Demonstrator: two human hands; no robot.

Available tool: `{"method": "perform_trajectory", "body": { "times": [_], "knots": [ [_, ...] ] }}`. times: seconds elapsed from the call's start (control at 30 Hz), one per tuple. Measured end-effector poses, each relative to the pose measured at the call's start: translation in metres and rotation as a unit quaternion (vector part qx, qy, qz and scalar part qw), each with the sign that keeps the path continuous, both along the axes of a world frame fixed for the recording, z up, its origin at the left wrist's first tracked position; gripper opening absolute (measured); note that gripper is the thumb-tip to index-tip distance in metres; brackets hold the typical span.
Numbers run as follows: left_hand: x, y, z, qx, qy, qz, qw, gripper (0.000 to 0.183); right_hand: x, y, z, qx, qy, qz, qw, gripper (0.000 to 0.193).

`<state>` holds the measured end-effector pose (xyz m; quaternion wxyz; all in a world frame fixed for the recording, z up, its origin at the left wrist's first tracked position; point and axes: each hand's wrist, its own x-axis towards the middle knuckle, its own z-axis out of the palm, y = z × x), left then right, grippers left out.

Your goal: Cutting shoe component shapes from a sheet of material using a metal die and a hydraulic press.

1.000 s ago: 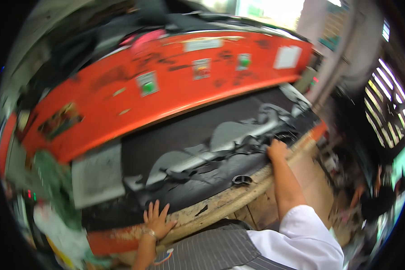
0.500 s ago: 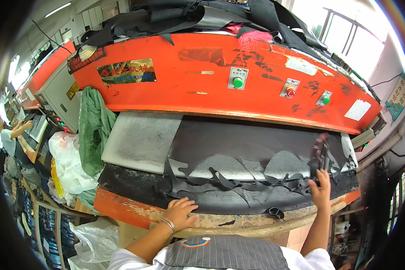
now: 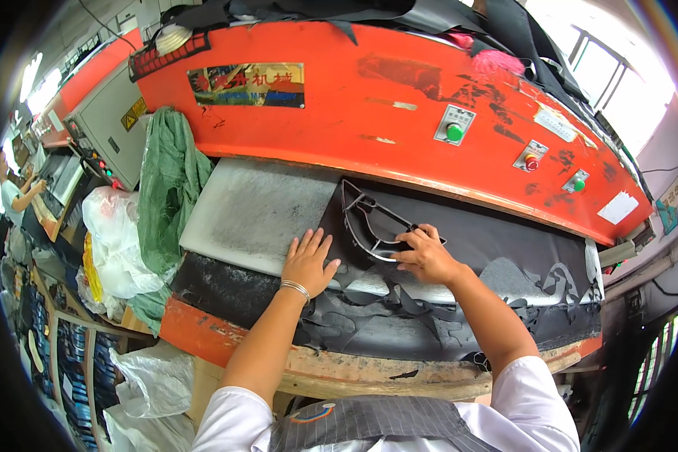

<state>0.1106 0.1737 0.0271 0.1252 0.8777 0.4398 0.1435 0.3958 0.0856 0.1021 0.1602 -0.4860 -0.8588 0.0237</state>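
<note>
My right hand (image 3: pixel 429 256) grips the near right edge of a dark metal cutting die (image 3: pixel 373 202) with a curved outline. The die is at the left end of a black sheet (image 3: pixel 505 233), which looks like leather or a similar material. My left hand (image 3: pixel 306 264) lies with its fingers spread on the pale cutting board (image 3: pixel 256 211), left of the die and near the sheet's left edge. Cut-out gaps run along the sheet's near side, and thin black scraps (image 3: pixel 422 305) hang over the front ledge.
Behind the board spans the orange beam of a press (image 3: pixel 339 83) with green and red buttons, black material heaped on top. A green sack (image 3: pixel 169 196) and white plastic bags (image 3: pixel 113 248) are at the left. Another person (image 3: pixel 19 196) works far left. A worn wooden rail (image 3: pixel 369 369) edges the front.
My right hand has brought the die from the sheet's right end to its left end. My left hand has moved from the front rail up onto the board. The view has shifted.
</note>
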Motion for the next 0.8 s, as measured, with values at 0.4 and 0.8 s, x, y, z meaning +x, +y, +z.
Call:
{"method": "perform_trajectory", "body": {
  "times": [0.4,0.8],
  "knots": [
    [0.012,0.067,-0.002,-0.057,-0.138,-0.012,0.989,0.066,0.010,0.023,-0.027,0.006,-0.007,-0.082,0.997,0.030],
    [0.067,0.131,-0.002,-0.095,-0.103,0.036,0.990,0.074,0.003,0.011,-0.068,-0.004,0.129,-0.435,0.891,0.059]
  ]
}}
